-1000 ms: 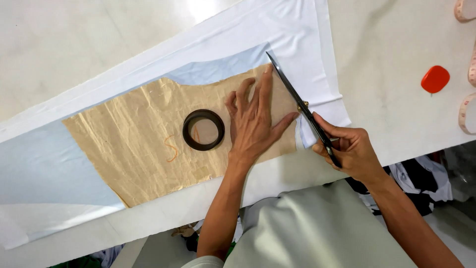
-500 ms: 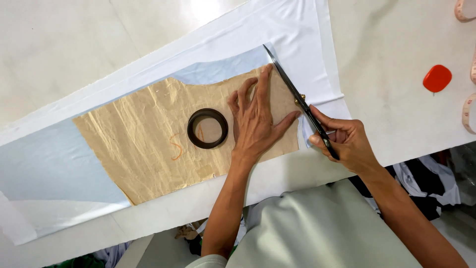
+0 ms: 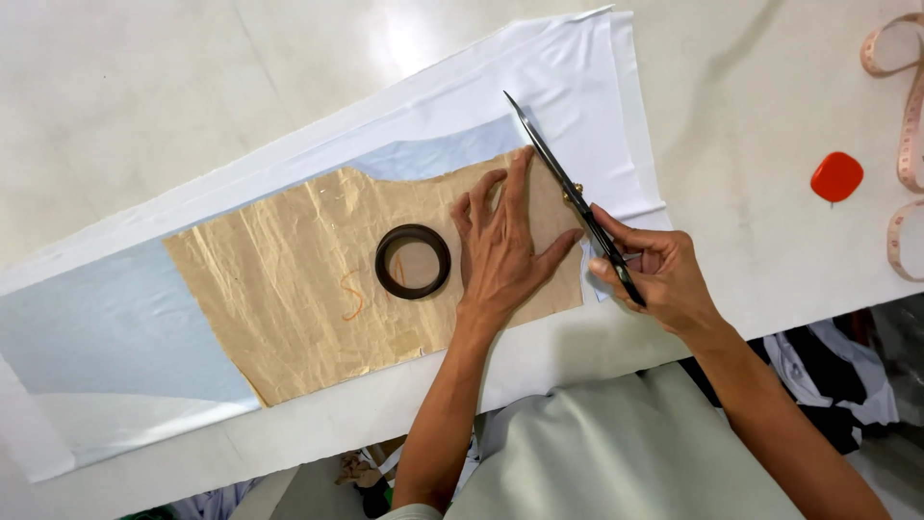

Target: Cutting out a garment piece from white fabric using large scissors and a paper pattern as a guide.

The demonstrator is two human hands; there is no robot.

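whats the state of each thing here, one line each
scissors: blades nearly shut, along the pattern's right edge
right hand: gripping the scissor handles
left hand: flat, pressing the pattern
paper pattern: creased, lying flat on the fabric
white fabric: spread out, layered
black ring: resting on the pattern
tape measure: loosely looped

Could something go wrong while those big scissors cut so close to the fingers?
Maybe. The left hand presses the crinkled brown paper pattern right beside the long dark scissors held by the right hand, so the fingertips could get nicked. Only the hand and the dark ring weight hold the pattern, so it might slide on the white fabric and the cut could wander.
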